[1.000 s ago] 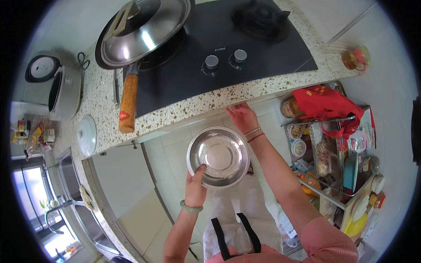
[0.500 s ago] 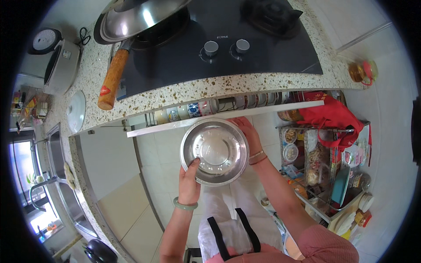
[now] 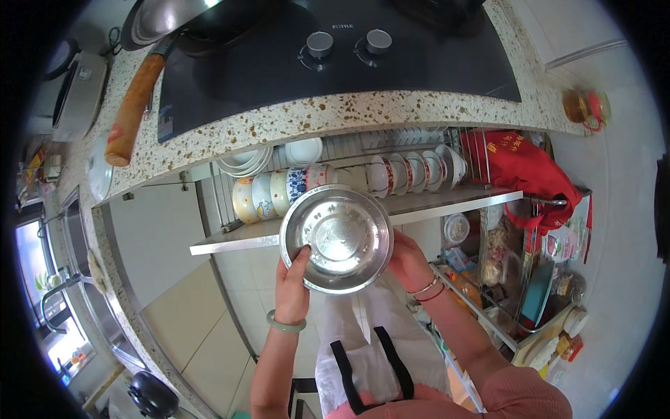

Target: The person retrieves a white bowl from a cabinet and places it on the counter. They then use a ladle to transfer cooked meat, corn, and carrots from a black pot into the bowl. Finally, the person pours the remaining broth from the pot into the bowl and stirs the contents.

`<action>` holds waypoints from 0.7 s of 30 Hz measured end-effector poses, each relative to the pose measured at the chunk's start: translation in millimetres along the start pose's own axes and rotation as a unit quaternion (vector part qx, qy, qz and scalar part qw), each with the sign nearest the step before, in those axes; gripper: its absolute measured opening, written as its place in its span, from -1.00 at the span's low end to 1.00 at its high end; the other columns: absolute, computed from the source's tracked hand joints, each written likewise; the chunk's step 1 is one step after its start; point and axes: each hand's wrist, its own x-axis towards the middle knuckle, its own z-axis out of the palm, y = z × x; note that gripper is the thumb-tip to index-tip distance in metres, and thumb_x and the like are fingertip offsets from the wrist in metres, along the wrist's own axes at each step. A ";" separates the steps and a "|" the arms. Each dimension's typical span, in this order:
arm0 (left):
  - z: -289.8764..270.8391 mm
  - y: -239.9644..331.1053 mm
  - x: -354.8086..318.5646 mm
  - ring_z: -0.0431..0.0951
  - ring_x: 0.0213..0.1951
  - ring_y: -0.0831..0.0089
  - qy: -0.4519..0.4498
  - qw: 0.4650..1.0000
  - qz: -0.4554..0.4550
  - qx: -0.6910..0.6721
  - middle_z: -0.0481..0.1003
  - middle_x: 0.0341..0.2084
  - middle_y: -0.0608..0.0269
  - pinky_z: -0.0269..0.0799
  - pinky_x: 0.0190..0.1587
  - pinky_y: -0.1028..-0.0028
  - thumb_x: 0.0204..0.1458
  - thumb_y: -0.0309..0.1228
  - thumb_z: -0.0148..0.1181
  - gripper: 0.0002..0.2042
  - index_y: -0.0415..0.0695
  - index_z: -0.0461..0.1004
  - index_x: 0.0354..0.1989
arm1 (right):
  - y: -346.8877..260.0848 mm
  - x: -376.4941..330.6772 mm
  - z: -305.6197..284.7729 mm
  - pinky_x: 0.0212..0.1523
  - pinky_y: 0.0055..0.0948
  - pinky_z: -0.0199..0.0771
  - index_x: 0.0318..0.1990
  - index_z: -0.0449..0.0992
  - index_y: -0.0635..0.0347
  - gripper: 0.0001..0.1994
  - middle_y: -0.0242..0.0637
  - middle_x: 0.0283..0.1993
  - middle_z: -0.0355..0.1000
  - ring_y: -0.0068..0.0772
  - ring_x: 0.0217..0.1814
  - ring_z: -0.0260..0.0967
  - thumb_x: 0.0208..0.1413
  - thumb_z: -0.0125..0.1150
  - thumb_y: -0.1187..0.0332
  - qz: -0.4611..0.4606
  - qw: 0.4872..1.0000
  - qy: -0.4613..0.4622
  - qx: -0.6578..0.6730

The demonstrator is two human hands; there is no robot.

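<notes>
Steel bowl (image 3: 336,239) in my left grip (image 3: 293,290), before the open drawer (image 3: 460,207)

I am grasping the steel bowl with my left grip: the thumb lies over the rim to the inside, and the other fingers are hidden under it. The bowl is at the near side of the drawer, and from my view it covers the middle part of the drawer's front. My right grip (image 3: 410,264) is also at this near side, just beside the right edge of the bowl. Its fingertips go out of sight behind the bowl, so I cannot tell if it is grasping the bowl, or the drawer, or nothing.

Inside the drawer, the places are quite occupied. At its left front there is a row of patterned bowls (image 3: 269,193), and behind them some white plates (image 3: 246,162). At its right part, several dishes (image 3: 412,172) are standing on edge in the wire rack (image 3: 363,144). Above the drawer, the edge of the speckled surface (image 3: 335,117) hides its back part. Farther beyond the drawer is the black stove (image 3: 419,77), with a wok's wooden handle (image 3: 136,108) reaching out over the surface on the left.

By the right end of the drawer there is a red bag (image 3: 534,178); whether they touch, I cannot tell. Nearer to me than this end, a full storage basket (image 3: 474,307) takes the floor space. Left of the drawer are pale cabinet doors (image 3: 174,244).
</notes>
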 end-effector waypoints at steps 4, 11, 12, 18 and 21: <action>-7.0 -3.0 -7.5 0.45 -0.07 0.57 0.002 1.000 -0.012 0.002 0.51 -0.08 0.32 0.33 0.00 0.50 0.19 -0.41 0.13 -0.72 -0.17 0.44 0.06 | 4.3 -7.4 -6.9 -0.14 -0.45 0.47 0.05 0.38 0.30 -0.71 -0.28 -0.08 0.46 -0.47 -0.15 0.45 0.24 -0.07 0.38 0.006 1.000 0.003 -0.027; -16.2 -3.2 -12.1 0.41 -0.06 0.59 -0.004 0.998 -0.003 0.060 0.50 -0.09 0.32 0.27 0.05 0.53 0.19 -0.43 0.13 -0.71 -0.20 0.44 0.07 | -36.3 -37.2 17.2 -0.50 -0.49 0.51 0.19 0.27 0.32 -0.53 -0.12 -0.08 0.48 -0.42 -0.48 0.51 0.33 -0.16 0.12 0.043 0.973 0.010 -0.225; -15.4 -2.1 -14.3 0.40 -0.06 0.59 -0.003 0.998 -0.002 0.070 0.50 -0.09 0.33 0.26 0.05 0.53 0.19 -0.43 0.12 -0.71 -0.20 0.43 0.07 | -39.2 -43.8 22.2 -0.57 -0.51 0.49 0.22 0.24 0.32 -0.53 -0.10 -0.10 0.49 -0.42 -0.54 0.50 0.33 -0.13 0.13 0.014 0.969 0.022 -0.247; 13.4 5.3 -23.4 0.37 -0.03 0.61 -0.033 0.991 0.021 0.128 0.47 -0.06 0.33 0.24 0.08 0.54 0.24 -0.38 0.07 -0.67 -0.22 0.38 0.14 | -47.2 -52.9 51.4 -0.69 -0.53 0.40 0.30 0.12 0.22 -0.52 -0.17 -0.24 0.47 -0.55 -0.66 0.40 0.24 -0.02 0.42 -0.004 0.891 0.055 -0.450; 27.4 3.6 -20.7 0.36 -0.02 0.61 -0.063 0.990 0.030 0.120 0.45 -0.02 0.33 0.24 0.09 0.54 0.28 -0.31 0.01 -0.63 -0.22 0.32 0.19 | -60.3 -65.9 59.8 -0.71 -0.56 0.39 0.34 0.07 0.19 -0.49 -0.24 -0.32 0.44 -0.59 -0.70 0.34 0.24 -0.08 0.44 -0.070 0.893 0.080 -0.437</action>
